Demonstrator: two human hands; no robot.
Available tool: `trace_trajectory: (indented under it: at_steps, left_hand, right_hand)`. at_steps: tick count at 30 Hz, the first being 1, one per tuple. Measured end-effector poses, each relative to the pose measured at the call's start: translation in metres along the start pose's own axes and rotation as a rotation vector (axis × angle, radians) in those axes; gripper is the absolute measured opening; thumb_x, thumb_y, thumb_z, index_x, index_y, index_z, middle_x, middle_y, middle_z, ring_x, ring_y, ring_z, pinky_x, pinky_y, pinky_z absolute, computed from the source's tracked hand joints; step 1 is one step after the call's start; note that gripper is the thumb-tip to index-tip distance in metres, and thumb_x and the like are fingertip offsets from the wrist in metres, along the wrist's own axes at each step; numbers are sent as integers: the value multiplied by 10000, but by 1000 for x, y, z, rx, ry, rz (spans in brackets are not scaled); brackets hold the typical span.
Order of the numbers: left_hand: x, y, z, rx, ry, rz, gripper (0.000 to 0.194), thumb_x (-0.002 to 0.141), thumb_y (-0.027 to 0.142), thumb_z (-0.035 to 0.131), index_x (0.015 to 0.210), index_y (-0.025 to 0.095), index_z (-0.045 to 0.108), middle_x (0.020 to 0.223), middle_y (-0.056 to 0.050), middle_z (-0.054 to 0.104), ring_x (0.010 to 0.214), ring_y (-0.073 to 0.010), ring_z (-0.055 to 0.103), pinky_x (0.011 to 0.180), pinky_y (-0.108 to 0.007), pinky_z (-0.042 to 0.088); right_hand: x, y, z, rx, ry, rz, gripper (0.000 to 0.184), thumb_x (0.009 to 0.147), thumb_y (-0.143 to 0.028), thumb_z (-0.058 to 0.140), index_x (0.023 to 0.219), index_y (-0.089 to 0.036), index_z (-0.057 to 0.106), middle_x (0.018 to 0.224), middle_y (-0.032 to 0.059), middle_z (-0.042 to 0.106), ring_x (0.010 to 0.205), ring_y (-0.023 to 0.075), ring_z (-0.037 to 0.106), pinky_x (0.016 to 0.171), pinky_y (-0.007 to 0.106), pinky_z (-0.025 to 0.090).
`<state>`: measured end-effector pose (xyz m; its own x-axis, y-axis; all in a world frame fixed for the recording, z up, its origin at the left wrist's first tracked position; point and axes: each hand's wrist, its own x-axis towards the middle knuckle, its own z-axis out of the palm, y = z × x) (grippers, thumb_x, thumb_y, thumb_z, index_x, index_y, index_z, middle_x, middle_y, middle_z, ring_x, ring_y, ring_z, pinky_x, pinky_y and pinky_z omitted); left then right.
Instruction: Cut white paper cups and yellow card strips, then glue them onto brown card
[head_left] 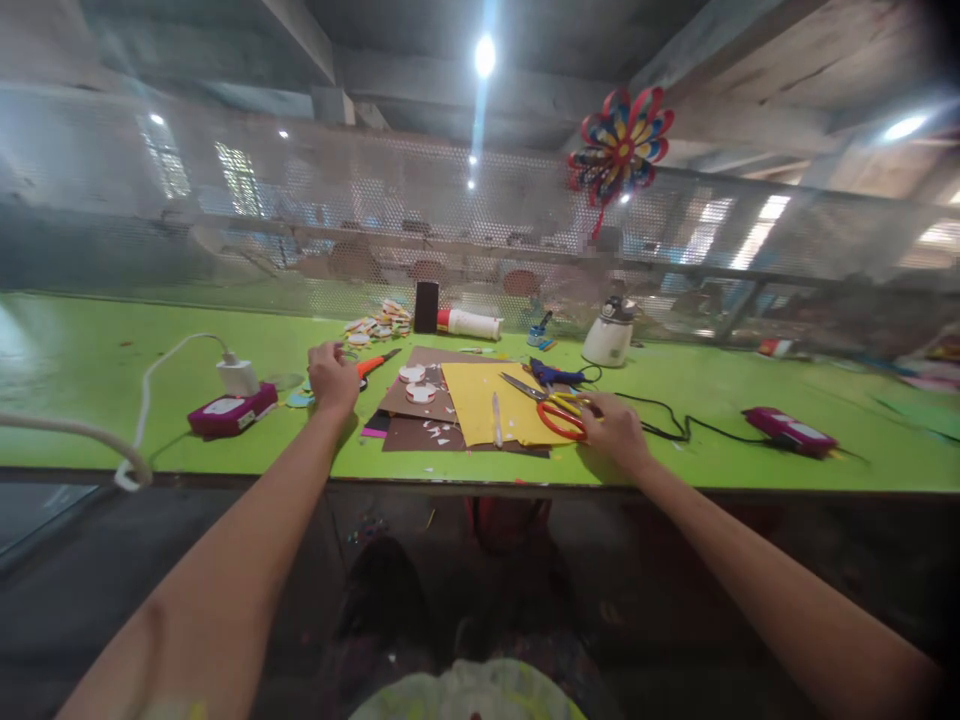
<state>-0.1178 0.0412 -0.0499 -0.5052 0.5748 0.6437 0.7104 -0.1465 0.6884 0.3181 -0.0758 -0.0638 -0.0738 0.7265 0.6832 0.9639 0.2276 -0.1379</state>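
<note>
Red-handled scissors we grasp with our right hand; whether our left hand, beside an orange tool, grips anything, we cannot tell.

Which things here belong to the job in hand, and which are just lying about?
Likely in use: scissors at the right hand; orange-handled tool beside the left hand; yellow sheet under the scissors.

Probably just lying about: white bottle; white-and-red tube; white charger.

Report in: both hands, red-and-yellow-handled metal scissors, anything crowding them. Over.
Right hand on scissors; left hand at orange-handled tool, grip unclear. Scissors over flat yellow sheet. Close by: dark-blue glue gun, slim white stick.
</note>
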Motion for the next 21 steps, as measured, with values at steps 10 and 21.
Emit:
trace_trajectory:
  at_steps: [10, 21]
  left_hand:
    - [-5, 3, -2, -5, -84, 119, 181, 791, 106, 453, 855, 163, 611, 881, -68, 605, 902, -223, 574, 885, -376, 447]
    - [-8, 12, -9, 54, -181, 137, 151, 797, 100, 464, 794, 150, 607, 814, -32, 569, 889, -206, 551, 895, -379, 445]
  right_hand:
    - [-12, -69, -5, 21, -232, -304, 227, 924, -322, 579, 1086, -171, 628, 1142, 71, 636, 1001, 210, 618, 875, 436, 505]
    - [-25, -50, -27, -9, -276, -336, 220, 918, -309, 589, 1076, -161, 629, 1139, 71, 636, 1027, 221, 611, 889, 450, 498]
